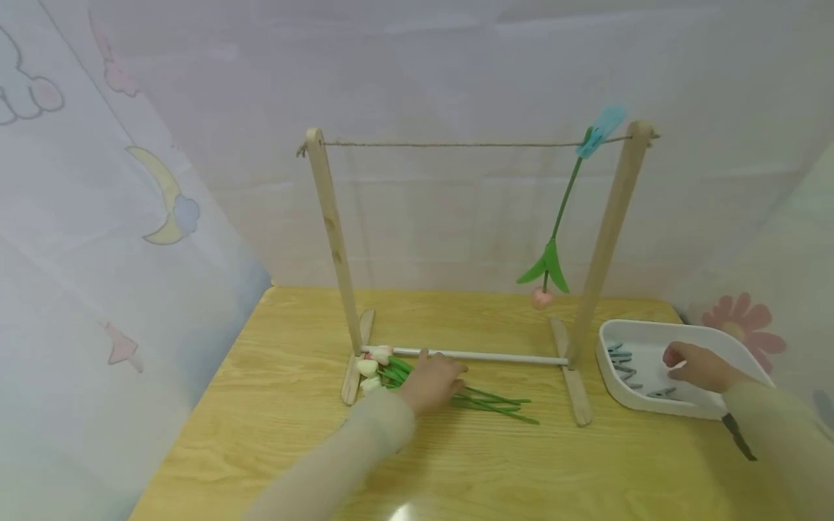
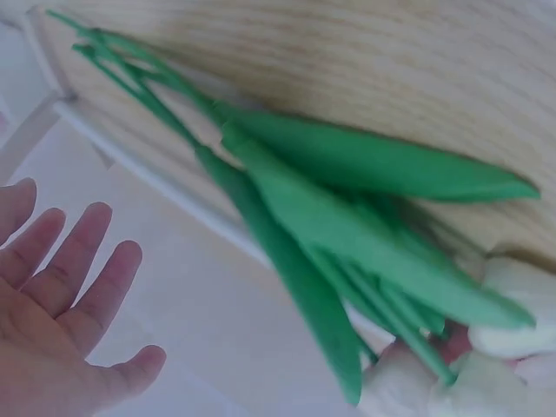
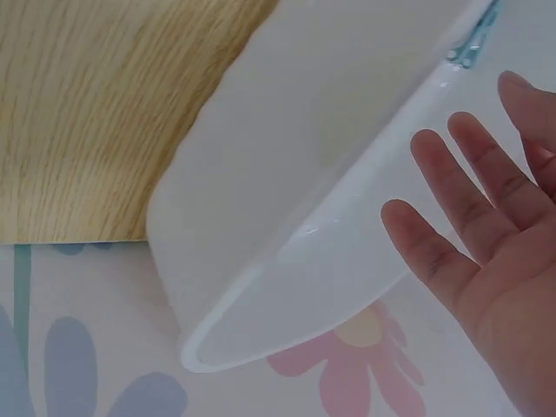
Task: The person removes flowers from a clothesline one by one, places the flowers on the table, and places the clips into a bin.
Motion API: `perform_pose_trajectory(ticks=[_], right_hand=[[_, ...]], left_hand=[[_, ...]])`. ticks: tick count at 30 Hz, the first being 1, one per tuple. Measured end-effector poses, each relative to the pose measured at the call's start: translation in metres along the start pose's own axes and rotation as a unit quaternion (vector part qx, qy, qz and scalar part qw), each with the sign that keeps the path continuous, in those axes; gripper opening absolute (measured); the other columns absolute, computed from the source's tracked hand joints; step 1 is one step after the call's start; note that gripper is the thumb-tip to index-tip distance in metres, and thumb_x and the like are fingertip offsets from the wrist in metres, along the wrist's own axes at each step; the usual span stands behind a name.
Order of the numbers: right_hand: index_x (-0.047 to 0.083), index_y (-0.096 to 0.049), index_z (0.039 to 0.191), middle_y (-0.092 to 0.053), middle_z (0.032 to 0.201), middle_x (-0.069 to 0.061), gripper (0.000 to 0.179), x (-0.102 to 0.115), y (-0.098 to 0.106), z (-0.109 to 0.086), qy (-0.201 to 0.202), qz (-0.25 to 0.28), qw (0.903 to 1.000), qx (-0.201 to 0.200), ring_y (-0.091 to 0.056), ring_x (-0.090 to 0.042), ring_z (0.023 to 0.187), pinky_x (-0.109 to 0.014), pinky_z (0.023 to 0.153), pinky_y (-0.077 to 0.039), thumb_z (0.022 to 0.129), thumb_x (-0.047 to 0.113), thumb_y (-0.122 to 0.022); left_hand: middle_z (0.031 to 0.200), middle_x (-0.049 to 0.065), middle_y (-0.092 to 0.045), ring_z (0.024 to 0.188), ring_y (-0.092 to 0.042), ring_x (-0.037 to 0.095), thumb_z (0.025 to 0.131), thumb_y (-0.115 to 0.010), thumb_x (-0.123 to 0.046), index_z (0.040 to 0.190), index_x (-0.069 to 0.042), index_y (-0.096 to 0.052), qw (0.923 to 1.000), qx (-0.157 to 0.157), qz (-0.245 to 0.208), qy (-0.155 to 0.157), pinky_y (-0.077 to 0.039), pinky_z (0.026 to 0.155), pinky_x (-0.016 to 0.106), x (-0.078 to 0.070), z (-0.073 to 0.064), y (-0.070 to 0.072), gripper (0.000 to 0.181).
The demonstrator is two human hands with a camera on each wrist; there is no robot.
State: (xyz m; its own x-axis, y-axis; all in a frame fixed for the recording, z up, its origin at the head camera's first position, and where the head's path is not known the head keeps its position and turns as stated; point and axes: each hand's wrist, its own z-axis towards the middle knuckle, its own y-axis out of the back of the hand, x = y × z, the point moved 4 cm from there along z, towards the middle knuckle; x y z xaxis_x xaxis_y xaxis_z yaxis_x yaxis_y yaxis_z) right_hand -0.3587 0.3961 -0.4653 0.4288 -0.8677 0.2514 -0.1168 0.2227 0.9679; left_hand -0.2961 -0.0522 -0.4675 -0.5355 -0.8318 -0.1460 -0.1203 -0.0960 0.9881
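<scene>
My left hand [image 1: 433,380] is over a bunch of artificial tulips [image 2: 304,200] lying on the table, with pale heads to the left and green stems [image 1: 502,407] to the right. In the left wrist view its fingers are spread and relaxed, apart from the stems. My right hand [image 1: 704,367] is over the white bin [image 1: 691,334], fingers loosely bent in the head view and holding nothing in the right wrist view. Inside the bin, several clothespins [image 1: 622,362] lie along its left side.
A wooden frame [image 1: 335,239] with a string [image 1: 443,145] stands behind the flowers. At the string's right end a blue clothespin [image 1: 599,134] holds one pink tulip [image 1: 542,298] upside down. A white rod [image 1: 495,357] joins the frame's feet. Printed cloth [image 1: 456,65] hangs behind.
</scene>
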Motion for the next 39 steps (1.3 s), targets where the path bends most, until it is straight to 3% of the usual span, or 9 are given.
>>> perform_pose_trajectory(ticks=[4, 8, 13, 17, 19, 26, 33, 36, 39], right_hand=[[0.011, -0.064, 0.082, -0.06, 0.08, 0.009, 0.019, 0.011, 0.007, -0.004, 0.037, -0.003, 0.998, -0.052, -0.055, -0.006, 0.075, -0.029, 0.064, -0.046, 0.074, 0.005, -0.08], [0.007, -0.06, 0.082, -0.057, 0.079, 0.008, 0.022, 0.021, 0.01, -0.006, 0.055, 0.031, 0.9956, -0.069, -0.055, -0.003, 0.074, -0.024, 0.062, -0.046, 0.074, -0.002, -0.078], [0.002, -0.059, 0.087, -0.059, 0.083, 0.0, 0.021, 0.033, 0.018, -0.012, 0.03, 0.062, 0.996, -0.057, -0.059, -0.002, 0.074, -0.023, 0.061, -0.049, 0.076, -0.006, -0.075], [0.001, -0.06, 0.088, -0.061, 0.085, -0.004, 0.02, 0.044, 0.029, -0.016, 0.023, 0.062, 0.9952, -0.072, -0.057, 0.002, 0.072, -0.024, 0.06, -0.05, 0.077, -0.007, -0.075], [0.0, -0.061, 0.089, -0.063, 0.086, -0.007, 0.018, 0.049, 0.035, -0.017, 0.014, 0.058, 0.9949, -0.081, -0.06, -0.002, 0.07, -0.025, 0.059, -0.05, 0.078, -0.006, -0.074], [-0.003, -0.062, 0.094, -0.067, 0.09, -0.018, 0.012, 0.069, 0.058, -0.019, -0.043, 0.076, 0.9901, -0.111, -0.059, 0.001, 0.071, -0.023, 0.057, -0.047, 0.086, 0.002, -0.069], [-0.004, -0.061, 0.099, -0.065, 0.095, -0.024, 0.014, 0.091, 0.076, -0.019, -0.047, 0.092, 0.9867, -0.125, -0.065, -0.034, 0.082, -0.041, 0.063, -0.051, 0.09, 0.005, -0.066], [-0.002, -0.061, 0.1, -0.066, 0.096, -0.023, 0.014, 0.101, 0.082, -0.02, -0.041, 0.088, 0.9854, -0.14, -0.064, -0.014, 0.08, -0.037, 0.063, -0.051, 0.09, 0.006, -0.067], [-0.002, -0.061, 0.103, -0.065, 0.099, -0.024, 0.016, 0.11, 0.087, -0.019, -0.041, 0.094, 0.9845, -0.142, -0.051, 0.013, 0.083, -0.04, 0.065, -0.05, 0.092, 0.009, -0.066]], left_hand=[[0.121, -0.002, -0.066, 0.113, -0.059, 0.021, 0.1, -0.056, -0.031, 0.128, -0.018, -0.063, 0.9998, -0.018, -0.009, -0.001, -0.038, 0.103, 0.058, 0.002, -0.005, 0.011, 0.032], [0.122, 0.0, -0.065, 0.115, -0.059, 0.022, 0.099, -0.057, -0.031, 0.128, -0.016, -0.063, 0.9992, -0.03, -0.026, 0.005, -0.038, 0.103, 0.059, 0.004, -0.011, 0.021, 0.032], [0.121, 0.002, -0.066, 0.114, -0.059, 0.024, 0.1, -0.057, -0.031, 0.124, -0.014, -0.064, 0.9975, -0.047, -0.052, 0.007, -0.038, 0.103, 0.058, 0.005, -0.017, 0.034, 0.031], [0.117, 0.001, -0.068, 0.111, -0.061, 0.023, 0.099, -0.057, -0.031, 0.122, -0.015, -0.066, 0.9964, -0.062, -0.059, 0.003, -0.041, 0.101, 0.055, 0.006, -0.02, 0.041, 0.03], [0.116, 0.0, -0.068, 0.108, -0.062, 0.022, 0.099, -0.058, -0.031, 0.122, -0.014, -0.066, 0.9957, -0.067, -0.063, 0.002, -0.042, 0.099, 0.054, 0.006, -0.02, 0.044, 0.03], [0.116, -0.001, -0.068, 0.108, -0.061, 0.019, 0.1, -0.056, -0.03, 0.124, -0.013, -0.065, 0.9925, -0.06, -0.106, 0.002, -0.043, 0.098, 0.049, 0.003, -0.022, 0.057, 0.031], [0.123, 0.001, -0.066, 0.113, -0.059, 0.018, 0.101, -0.053, -0.031, 0.126, -0.012, -0.064, 0.9849, -0.069, -0.159, 0.004, -0.039, 0.102, 0.046, 0.0, -0.027, 0.073, 0.034], [0.125, 0.001, -0.065, 0.116, -0.058, 0.02, 0.101, -0.053, -0.033, 0.127, -0.012, -0.064, 0.9827, -0.071, -0.171, 0.009, -0.038, 0.105, 0.047, 0.0, -0.028, 0.078, 0.035], [0.125, 0.002, -0.065, 0.117, -0.058, 0.021, 0.101, -0.053, -0.032, 0.127, -0.011, -0.064, 0.982, -0.074, -0.173, 0.012, -0.037, 0.106, 0.05, 0.0, -0.029, 0.082, 0.035]])
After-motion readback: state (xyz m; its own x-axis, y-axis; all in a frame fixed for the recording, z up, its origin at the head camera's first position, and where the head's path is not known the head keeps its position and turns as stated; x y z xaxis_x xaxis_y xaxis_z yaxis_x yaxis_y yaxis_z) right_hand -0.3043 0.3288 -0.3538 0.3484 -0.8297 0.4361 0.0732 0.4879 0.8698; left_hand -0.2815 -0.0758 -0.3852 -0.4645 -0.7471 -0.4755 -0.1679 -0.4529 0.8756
